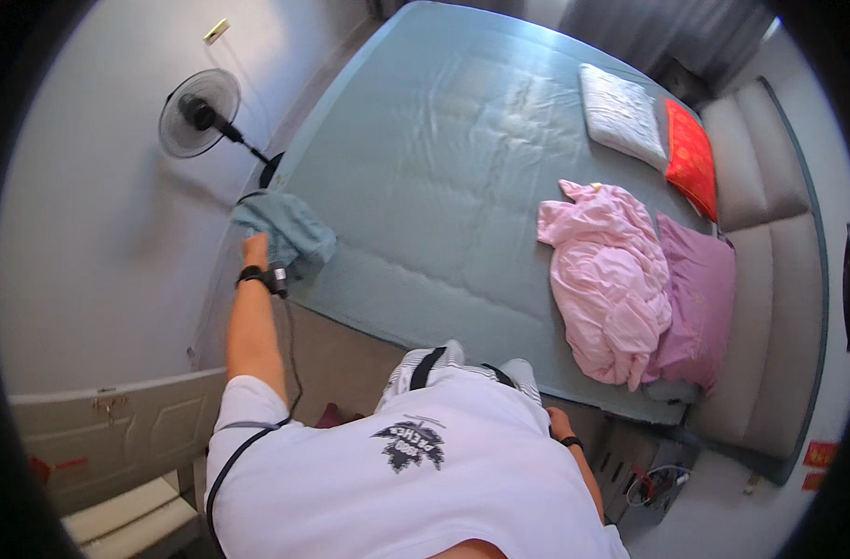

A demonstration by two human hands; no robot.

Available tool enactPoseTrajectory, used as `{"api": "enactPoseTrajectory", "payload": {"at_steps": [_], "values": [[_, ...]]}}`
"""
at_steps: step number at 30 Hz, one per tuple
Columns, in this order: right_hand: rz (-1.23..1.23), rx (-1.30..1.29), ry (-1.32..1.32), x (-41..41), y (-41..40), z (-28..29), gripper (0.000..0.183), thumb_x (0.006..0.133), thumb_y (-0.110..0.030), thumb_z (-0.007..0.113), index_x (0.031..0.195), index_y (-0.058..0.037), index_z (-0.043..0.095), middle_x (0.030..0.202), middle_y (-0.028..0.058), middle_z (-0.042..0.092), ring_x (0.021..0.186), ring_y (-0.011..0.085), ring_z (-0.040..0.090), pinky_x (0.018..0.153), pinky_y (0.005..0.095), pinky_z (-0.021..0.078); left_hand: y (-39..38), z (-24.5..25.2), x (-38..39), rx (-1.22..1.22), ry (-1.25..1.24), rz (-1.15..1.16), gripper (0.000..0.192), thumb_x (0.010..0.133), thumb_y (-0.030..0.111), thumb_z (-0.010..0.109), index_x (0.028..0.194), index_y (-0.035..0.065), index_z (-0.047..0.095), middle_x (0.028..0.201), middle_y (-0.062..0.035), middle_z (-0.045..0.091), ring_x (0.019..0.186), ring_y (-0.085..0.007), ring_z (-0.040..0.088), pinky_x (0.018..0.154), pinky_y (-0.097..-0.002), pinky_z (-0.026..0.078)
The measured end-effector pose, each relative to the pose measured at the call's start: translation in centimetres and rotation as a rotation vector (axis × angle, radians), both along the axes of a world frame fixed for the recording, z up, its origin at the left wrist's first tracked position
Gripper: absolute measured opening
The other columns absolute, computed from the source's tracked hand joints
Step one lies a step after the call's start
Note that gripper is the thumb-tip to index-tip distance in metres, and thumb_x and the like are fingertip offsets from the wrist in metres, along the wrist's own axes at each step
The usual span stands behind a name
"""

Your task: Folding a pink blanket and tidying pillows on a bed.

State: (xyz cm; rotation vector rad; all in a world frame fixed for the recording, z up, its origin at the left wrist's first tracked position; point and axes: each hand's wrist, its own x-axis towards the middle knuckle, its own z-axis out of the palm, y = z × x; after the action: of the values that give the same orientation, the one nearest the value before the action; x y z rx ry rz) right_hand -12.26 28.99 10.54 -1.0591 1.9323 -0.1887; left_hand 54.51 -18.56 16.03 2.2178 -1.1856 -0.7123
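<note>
My left hand is stretched out to the far left, its fingers closed on a crumpled blue-green cloth at the bed's left corner. The cloth lies partly on the mattress and partly over its edge. A black band with a small device sits on that wrist, and a cable runs from it back along the arm. By my right hip hangs my right hand, lowered beside the bed's edge. My shirt partly hides it, so its fingers are hard to make out.
The wide bed has a pale blue-green cover. Heaped pink bedding, a purple pillow, a folded white quilt and a red cushion lie towards the padded headboard. A standing fan is near the left wall.
</note>
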Motion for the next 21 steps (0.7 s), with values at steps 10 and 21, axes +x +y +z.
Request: {"api": "enactPoseTrajectory", "payload": {"at_steps": [10, 21], "values": [[-0.051, 0.004, 0.066, -2.4, -0.8, -2.0, 0.026, 0.078, -0.027, 0.05, 0.091, -0.0072, 0.059, 0.073, 0.0102, 0.06, 0.068, 0.02, 0.058, 0.064, 0.0316, 0.0448, 14.2, -12.3, -14.1, 0.635, 0.691, -0.224, 0.029, 0.085, 0.021, 0.038, 0.11, 0.0072, 0.041, 0.091, -0.012, 0.06, 0.069, -0.0204, 0.058, 0.054, -0.0295, 0.043], [-1.024, -0.231, -0.138, -10.7, -2.6, -6.5, 0.049, 0.076, -0.013, 0.053, 0.118, -0.0017, 0.031, 0.089, 0.0131, 0.053, 0.054, 0.0195, 0.057, 0.041, 0.0291, 0.0444, 19.1, -11.3, -20.0, 0.865, 0.593, -0.417, 0.032, 0.077, 0.006, 0.046, 0.109, 0.0052, 0.043, 0.085, -0.0105, 0.058, 0.068, -0.0185, 0.056, 0.057, -0.0308, 0.045]]}}
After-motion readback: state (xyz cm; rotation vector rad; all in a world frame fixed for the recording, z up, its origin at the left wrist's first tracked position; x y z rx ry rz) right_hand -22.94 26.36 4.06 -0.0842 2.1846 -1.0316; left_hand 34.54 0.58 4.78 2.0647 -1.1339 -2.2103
